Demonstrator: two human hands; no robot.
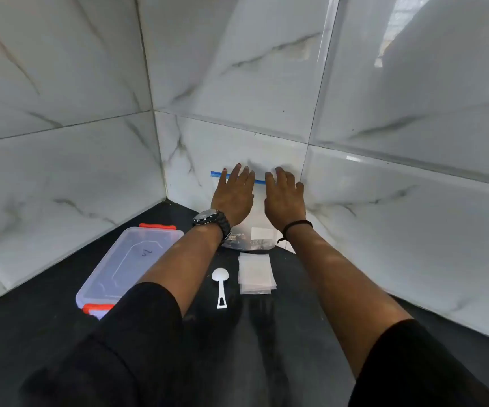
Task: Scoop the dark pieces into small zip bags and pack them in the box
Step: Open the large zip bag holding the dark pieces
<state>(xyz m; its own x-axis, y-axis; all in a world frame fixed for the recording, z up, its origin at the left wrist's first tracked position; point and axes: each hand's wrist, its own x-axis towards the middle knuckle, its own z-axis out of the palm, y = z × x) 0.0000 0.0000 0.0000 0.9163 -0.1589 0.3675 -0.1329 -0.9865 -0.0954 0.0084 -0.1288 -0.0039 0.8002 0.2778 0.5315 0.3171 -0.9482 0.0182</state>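
A large clear zip bag (256,227) with a blue seal strip stands propped against the glossy, grey-veined white marble tiles (384,183), its bottom sagging with dark pieces (238,243) on the matte black counter (296,342). The left hand (233,198) and right hand (285,198) lie flat on the bag's upper part, fingers straight and slightly spread, the fingertips at the blue strip; neither curls round anything. The hands cover most of the bag. Near its foot lies a loose stack of small, thin translucent zip bags (255,274), and just left of them a white plastic scoop (219,284) with a round bowl and slotted handle. Further left sits a clear rectangular plastic box (128,259), lidded, with orange clips at both ends, the left forearm crossing its near corner.
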